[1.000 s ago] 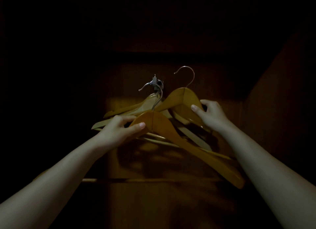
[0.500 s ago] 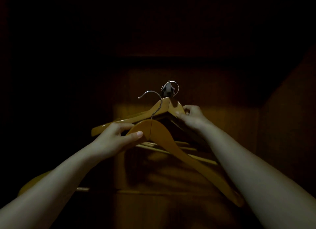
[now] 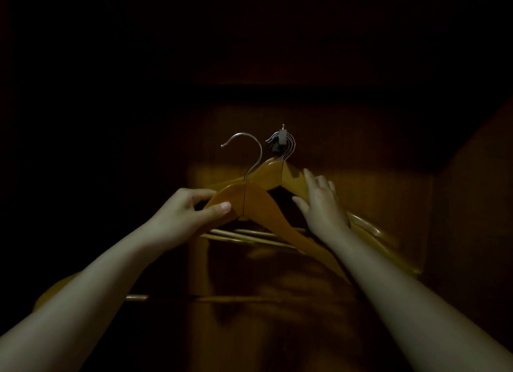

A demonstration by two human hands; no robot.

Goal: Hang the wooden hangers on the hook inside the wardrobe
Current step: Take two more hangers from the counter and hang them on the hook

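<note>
A small wall hook on the wardrobe's back panel carries several wooden hangers bunched together by their metal hooks. My left hand grips the top of another wooden hanger, thumb on its front face; its metal hook is free, left of the wall hook. This hanger's right arm slants down towards the lower right. My right hand is spread with straight fingers against the right shoulder of the hung hangers and grips nothing.
The wardrobe is dim. Its wooden back panel is lit only in the middle. A side wall rises at the right. A horizontal ledge or rail runs below the hangers. Above is darkness.
My right hand hooked its hanger onto the wall hook, then let go and opened against it. My left hand kept hold of its hanger, which rose slightly.
</note>
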